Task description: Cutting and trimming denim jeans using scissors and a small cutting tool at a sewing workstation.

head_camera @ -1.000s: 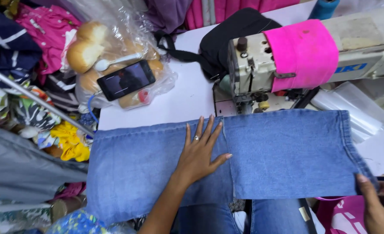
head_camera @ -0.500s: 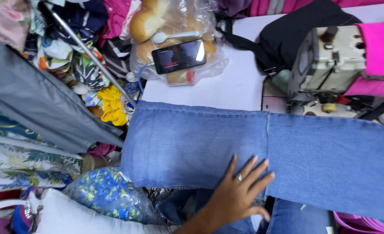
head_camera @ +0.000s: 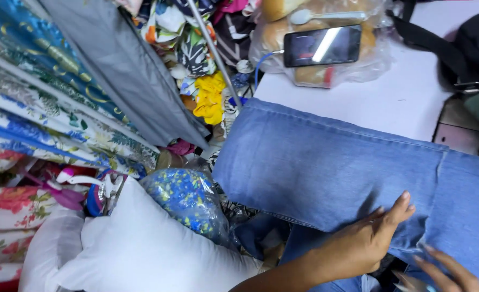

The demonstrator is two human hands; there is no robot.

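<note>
- Head view: the blue denim piece lies spread across the near edge of the white table, and its left end hangs over the table's left edge
- The left hand rests on the denim's lower edge with the thumb flat on top; its other fingers are hidden, so I cannot tell if it pinches the cloth
- The right hand, blurred, has its fingers stretched out and holds nothing
- The work looks like flattening the cloth; moving it further asks for a firm hold on the hanging end
</note>
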